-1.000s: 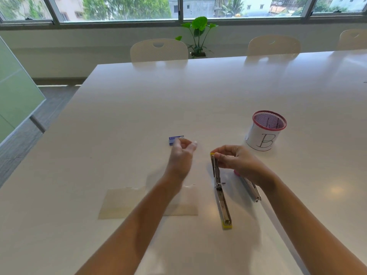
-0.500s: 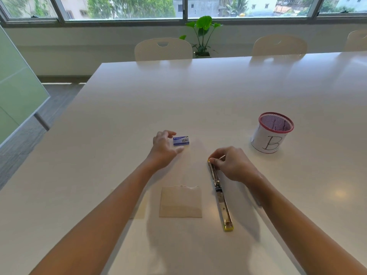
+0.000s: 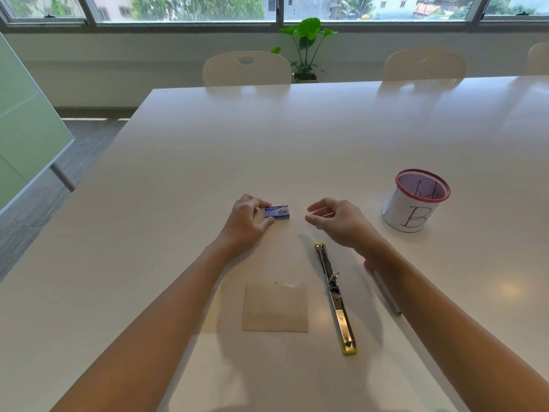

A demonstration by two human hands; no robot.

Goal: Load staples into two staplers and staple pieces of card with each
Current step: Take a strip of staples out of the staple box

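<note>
Staple box (image 3: 277, 212) in left hand (image 3: 244, 226)

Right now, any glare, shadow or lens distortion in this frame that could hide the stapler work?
Head view: window backlight puts soft glare patches on the table; wide-angle bowing curves its edges; arm shadows fall near the opened stapler and card, both legible; the staple box print is too small to read.

- An office meeting room, by the look of it.
- Long white worktop (image 3: 297, 150) with matching chairs (image 3: 246, 69) along its far side.
- Window strip (image 3: 178, 10), potted plant (image 3: 306, 49), frosted glass partition (image 3: 20, 129).
</note>
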